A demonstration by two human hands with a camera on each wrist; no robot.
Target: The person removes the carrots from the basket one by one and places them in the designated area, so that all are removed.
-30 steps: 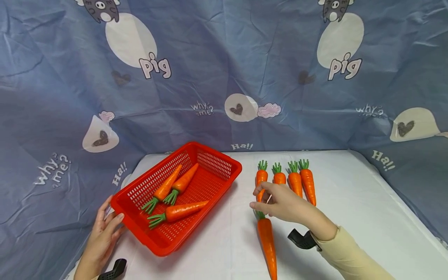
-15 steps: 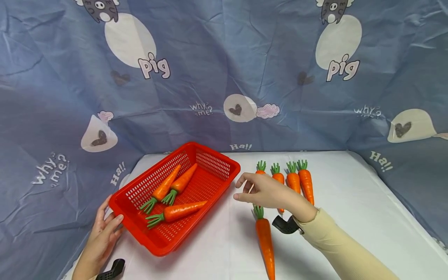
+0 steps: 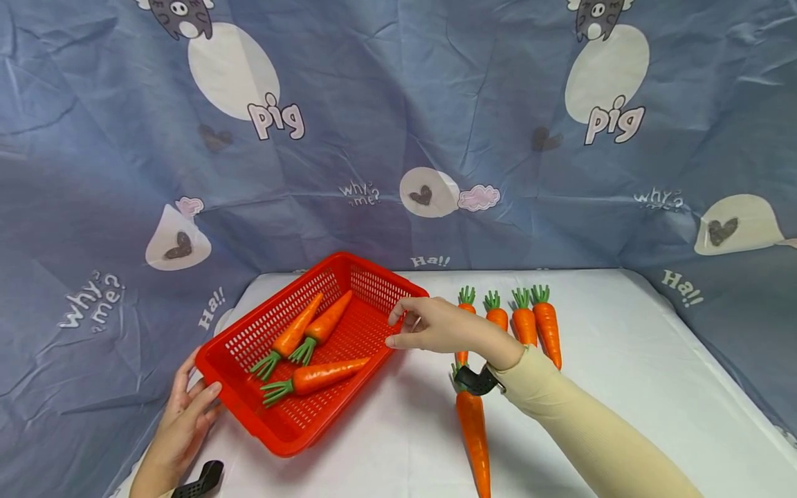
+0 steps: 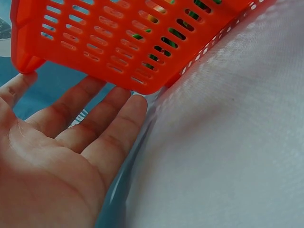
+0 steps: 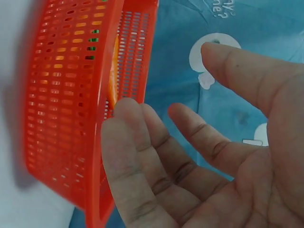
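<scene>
The fingers [image 5: 126,161] of the right hand [image 3: 442,325] were loosely bent, the thumb held apart and nothing gripped, at the right rim of the red basket [image 3: 373,321]; whether it was touched could not be told. The basket's near left end was touched by the left hand's [image 3: 177,422] nearly straight fingers. Three carrots [image 3: 333,375] were held inside. Four carrots [image 3: 546,328], partly hidden, were lined up on the white worktop [image 3: 629,346], another carrot [image 3: 474,436] laid nearer.
</scene>
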